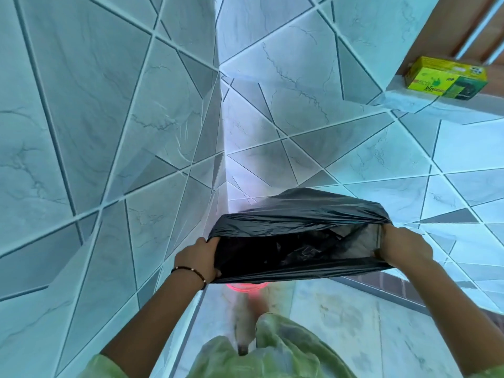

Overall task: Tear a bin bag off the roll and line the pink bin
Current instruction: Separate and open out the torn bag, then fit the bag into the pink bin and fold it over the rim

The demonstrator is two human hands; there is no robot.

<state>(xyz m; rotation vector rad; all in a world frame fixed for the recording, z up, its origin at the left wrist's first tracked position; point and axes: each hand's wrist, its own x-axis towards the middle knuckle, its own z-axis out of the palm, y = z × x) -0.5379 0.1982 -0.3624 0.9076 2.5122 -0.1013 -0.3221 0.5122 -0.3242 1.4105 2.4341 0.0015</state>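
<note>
A black bin bag is stretched wide open in front of me, its dark inside facing up. My left hand grips the bag's left rim and my right hand grips its right rim. Just below the bag a thin arc of the pink bin shows; the bag hides the remainder of the bin. A yellow-green box of bin bags lies on a tiled ledge at the upper right. The roll itself is not visible.
Pale tiled walls meet in a corner straight ahead, close on the left. A tiled ledge juts out at the upper right below a wooden frame. Marble-look floor lies to the right of my green clothing.
</note>
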